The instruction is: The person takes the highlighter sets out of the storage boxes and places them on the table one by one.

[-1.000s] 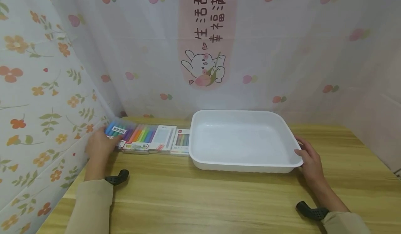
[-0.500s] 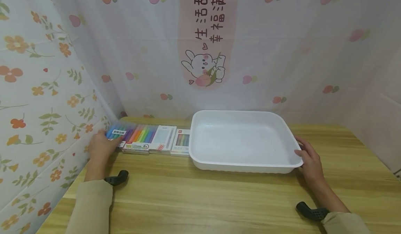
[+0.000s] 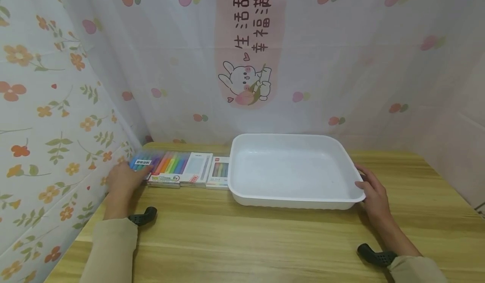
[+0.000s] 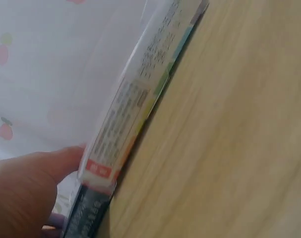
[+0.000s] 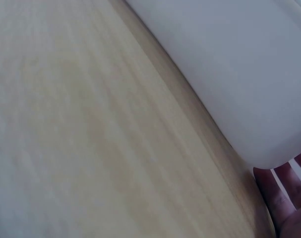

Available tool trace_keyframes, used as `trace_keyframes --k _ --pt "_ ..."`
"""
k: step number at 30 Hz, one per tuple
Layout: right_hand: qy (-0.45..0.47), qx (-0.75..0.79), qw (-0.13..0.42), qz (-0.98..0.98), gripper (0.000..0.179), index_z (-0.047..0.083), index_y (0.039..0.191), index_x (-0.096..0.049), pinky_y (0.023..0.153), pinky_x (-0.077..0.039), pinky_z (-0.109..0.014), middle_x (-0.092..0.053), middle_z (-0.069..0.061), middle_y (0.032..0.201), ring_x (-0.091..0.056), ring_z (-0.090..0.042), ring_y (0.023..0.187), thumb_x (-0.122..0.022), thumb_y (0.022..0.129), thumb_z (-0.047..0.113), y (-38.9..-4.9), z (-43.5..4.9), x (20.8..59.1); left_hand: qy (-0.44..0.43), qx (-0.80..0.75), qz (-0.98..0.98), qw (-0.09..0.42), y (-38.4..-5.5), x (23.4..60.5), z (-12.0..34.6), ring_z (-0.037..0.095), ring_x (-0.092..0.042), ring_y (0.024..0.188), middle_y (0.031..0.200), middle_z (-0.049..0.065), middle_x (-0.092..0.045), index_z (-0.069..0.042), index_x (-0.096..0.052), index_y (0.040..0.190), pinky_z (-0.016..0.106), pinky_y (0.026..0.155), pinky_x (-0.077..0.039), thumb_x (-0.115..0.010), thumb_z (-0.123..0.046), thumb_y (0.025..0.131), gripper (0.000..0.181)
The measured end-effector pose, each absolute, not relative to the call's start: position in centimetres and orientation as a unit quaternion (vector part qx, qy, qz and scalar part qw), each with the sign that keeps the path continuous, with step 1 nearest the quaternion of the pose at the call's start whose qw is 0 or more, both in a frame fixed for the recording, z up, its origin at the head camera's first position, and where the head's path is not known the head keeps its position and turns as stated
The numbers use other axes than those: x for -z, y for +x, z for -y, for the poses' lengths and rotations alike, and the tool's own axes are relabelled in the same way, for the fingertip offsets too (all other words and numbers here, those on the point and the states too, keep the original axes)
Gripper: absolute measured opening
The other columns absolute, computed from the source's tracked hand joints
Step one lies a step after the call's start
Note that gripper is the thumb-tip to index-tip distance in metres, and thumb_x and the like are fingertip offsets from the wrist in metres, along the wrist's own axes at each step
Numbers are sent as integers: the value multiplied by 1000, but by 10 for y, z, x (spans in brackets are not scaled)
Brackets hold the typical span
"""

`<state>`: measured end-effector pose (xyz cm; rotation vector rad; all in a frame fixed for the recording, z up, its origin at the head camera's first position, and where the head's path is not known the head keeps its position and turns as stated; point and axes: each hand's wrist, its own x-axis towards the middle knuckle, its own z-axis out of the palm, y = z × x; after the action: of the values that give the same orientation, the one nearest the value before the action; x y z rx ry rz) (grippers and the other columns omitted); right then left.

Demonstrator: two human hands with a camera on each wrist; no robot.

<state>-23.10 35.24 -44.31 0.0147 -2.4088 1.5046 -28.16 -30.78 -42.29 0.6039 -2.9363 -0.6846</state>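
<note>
A white plastic tray [image 3: 291, 169] stands on the wooden table, its right end held by my right hand [image 3: 375, 194]. The thumb lies over the rim, with the fingers outside; in the right wrist view, these fingers [image 5: 284, 191] touch the tray's corner. My left hand [image 3: 123, 182] grips the clear pack of blue-to-purple pens [image 3: 144, 160] at the row's left end. Its thumb lies on that pack, while its other fingers are mostly hidden. Beside it lie a rainbow highlighter pack [image 3: 170, 167], a white-and-pale-blue box [image 3: 197, 168] and a white box with coloured pens [image 3: 219, 171], touching the tray.
A printed curtain [image 3: 182, 72] hangs behind the table, and a floral one [image 3: 57, 148] closes the left side. Bare wood tabletop [image 3: 242, 241] lies in front of the row. Each wrist wears a black device [image 3: 377, 255].
My left hand has shifted slightly around the end pen pack, which settles closer in line with the row. The right hand and the tray stay in place.
</note>
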Motion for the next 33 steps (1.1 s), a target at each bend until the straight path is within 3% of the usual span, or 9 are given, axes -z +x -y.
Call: trace_keyframes --k 9,15,22,29,33 --pt "-7 -519 135 844 51 18 156 -40 76 -54 -12 -48 -17 149 -56 12 99 -32 106 18 -234 -356 444 198 218 955 20 -281 422 298 63 -34 131 140 50 -36 26 -19 146 69 111 -32 -58 -57 94 106" --pt "-13 -517 137 845 51 17 156 -39 76 -54 -11 -48 -16 149 -56 13 99 -31 106 18 -234 -356 446 215 237 947 6 -287 422 294 63 -26 136 145 50 -27 24 -8 149 69 115 -25 -55 -54 96 106" --pt "-13 -537 142 832 49 14 155 -40 75 -54 -13 -53 10 136 -57 10 98 -34 106 17 -237 -353 446 229 246 942 -1 -289 422 294 61 -29 134 143 50 -30 27 -17 145 67 114 -26 -55 -51 96 99" --pt "-27 -535 129 834 50 17 156 -40 76 -54 -12 -48 -14 148 -55 12 99 -33 107 19 -236 -349 448 233 264 936 -2 -285 420 296 60 -34 130 139 48 -35 27 -23 142 67 110 -31 -56 -49 96 94" --pt "-47 -547 111 829 50 19 156 -40 76 -54 -13 -50 -10 144 -57 9 98 -35 106 20 -237 -348 446 241 272 932 1 -282 419 295 59 -36 127 137 46 -38 27 -27 140 65 108 -32 -57 -45 96 89"
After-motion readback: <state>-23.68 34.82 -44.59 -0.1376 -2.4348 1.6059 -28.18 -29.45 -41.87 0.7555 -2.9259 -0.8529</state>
